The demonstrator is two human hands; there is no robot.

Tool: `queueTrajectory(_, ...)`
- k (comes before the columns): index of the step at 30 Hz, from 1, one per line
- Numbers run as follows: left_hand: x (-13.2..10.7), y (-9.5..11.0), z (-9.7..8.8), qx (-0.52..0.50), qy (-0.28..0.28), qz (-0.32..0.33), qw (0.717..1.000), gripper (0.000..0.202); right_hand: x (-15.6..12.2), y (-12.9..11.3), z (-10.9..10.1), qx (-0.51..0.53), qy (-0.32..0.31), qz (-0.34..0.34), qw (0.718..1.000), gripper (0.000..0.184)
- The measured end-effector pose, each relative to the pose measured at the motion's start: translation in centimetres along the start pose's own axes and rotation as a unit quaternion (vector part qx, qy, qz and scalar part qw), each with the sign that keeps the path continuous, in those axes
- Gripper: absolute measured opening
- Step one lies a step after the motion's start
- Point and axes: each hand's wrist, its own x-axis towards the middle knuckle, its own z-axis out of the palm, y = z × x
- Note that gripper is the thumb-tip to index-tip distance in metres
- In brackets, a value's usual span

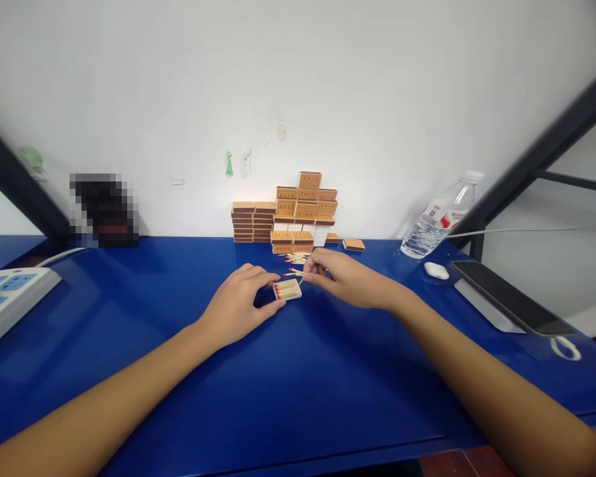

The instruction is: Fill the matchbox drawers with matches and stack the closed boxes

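Observation:
A small white matchbox tray (288,289) lies on the blue table with red-tipped matches side by side in it. My left hand (243,296) grips the tray's left end between thumb and fingers. At the tray's right end, my right hand (335,273) pinches a few matches (295,273), their red heads pointing left. Just behind, a loose heap of matches (297,259) lies in front of two short stacks of matchboxes (292,241). My right fingers partly hide that heap.
Matchboxes (306,199) are piled high against the wall, with two neat columns (253,222) to their left. One matchbox (353,245) lies apart at right. Further right are a water bottle (440,215), a white earbud case (436,270) and a phone (511,298). A power strip (17,298) sits left.

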Motion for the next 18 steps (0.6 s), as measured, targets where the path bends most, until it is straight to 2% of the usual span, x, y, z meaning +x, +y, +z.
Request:
queueTrajectory(4, -0.1, 0.1, 0.0, -0.007, -0.001, -0.008, 1.0, 0.037, 0.2, -0.7, 0.9, 0.066, 0.018, 0.005, 0.998, 0.024)
queueTrajectory(8, -0.2, -0.1, 0.2, -0.018, 0.001, -0.015, 1.0, 0.045, 0.4, -0.8, 1.6, 0.142, 0.055, 0.037, 0.988, 0.025)
queueTrajectory(10, -0.2, -0.2, 0.3, -0.022, 0.001, -0.018, 1.0, 0.047, 0.5, -0.7, 2.1, 0.16, 0.054, 0.05, 0.984, 0.025)
queueTrajectory(14, -0.2, -0.2, 0.4, -0.027, -0.002, -0.031, 0.999, 0.053, 0.4, -0.3, 2.4, 0.084, 0.012, 0.028, 0.996, 0.021)
queueTrajectory(18, -0.2, -0.2, 0.3, -0.033, -0.007, -0.033, 0.999, 0.056, 0.1, -0.4, 2.1, -0.004, 0.007, 0.002, 1.0, 0.015)
